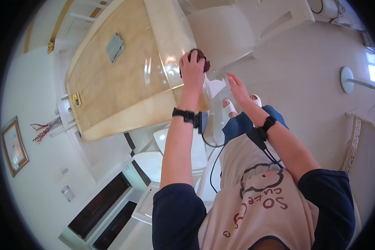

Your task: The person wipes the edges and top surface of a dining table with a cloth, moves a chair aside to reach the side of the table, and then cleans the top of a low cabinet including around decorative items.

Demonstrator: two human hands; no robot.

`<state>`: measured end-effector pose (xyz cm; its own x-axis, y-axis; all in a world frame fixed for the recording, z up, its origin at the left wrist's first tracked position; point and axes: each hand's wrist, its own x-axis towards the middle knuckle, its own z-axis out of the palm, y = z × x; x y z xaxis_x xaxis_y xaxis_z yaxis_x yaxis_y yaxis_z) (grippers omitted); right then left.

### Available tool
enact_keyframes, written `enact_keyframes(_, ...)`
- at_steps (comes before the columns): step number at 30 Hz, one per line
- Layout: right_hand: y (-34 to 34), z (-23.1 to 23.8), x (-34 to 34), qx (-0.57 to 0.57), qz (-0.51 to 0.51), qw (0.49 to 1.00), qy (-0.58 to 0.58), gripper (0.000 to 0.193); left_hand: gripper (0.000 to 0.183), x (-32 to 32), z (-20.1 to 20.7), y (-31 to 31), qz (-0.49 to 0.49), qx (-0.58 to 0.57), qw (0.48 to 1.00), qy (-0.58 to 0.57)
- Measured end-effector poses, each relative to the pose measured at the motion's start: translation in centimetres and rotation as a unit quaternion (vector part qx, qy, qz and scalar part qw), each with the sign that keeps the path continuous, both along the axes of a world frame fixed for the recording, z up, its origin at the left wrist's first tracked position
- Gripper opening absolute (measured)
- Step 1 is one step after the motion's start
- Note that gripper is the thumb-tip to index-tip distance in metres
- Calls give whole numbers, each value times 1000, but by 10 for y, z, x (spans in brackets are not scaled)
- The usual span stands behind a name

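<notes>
From here I have the left hand with its fingers curled over a bunched dark brown cloth, gripping it against the right edge of the table; the cloth shows around the fingertips, the palm side is hidden from me. My right hand is open and holds nothing, its fingers straight and close together, off to the right of the table above the floor. Between the hands I see a white piece beside the table edge, its kind unclear to me. Farther out, a folded grey-blue cloth lies on the far left part of the table, and a small yellow-and-black item sits near its left edge. A white chair stands beyond the table's right edge. Below the right hand are white slippers.
</notes>
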<state>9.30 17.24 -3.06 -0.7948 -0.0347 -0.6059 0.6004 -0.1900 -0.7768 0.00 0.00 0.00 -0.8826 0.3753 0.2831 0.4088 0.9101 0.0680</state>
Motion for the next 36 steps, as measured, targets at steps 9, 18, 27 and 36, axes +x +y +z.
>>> enact_keyframes(9,-48,5,-11,19,-37,999,12,45,20,18,13,-13,-89,-23,994,-54)
enact_keyframes(18,-52,-6,-22,13,-116,993,4,46,27,33,18,-12,-86,51,992,-78)
enact_keyframes(27,-36,-8,-18,42,-130,990,27,44,28,26,13,-15,-85,31,993,-75)
enact_keyframes(36,-44,17,-6,-9,-48,999,12,41,37,144,47,-7,-62,139,967,-202)
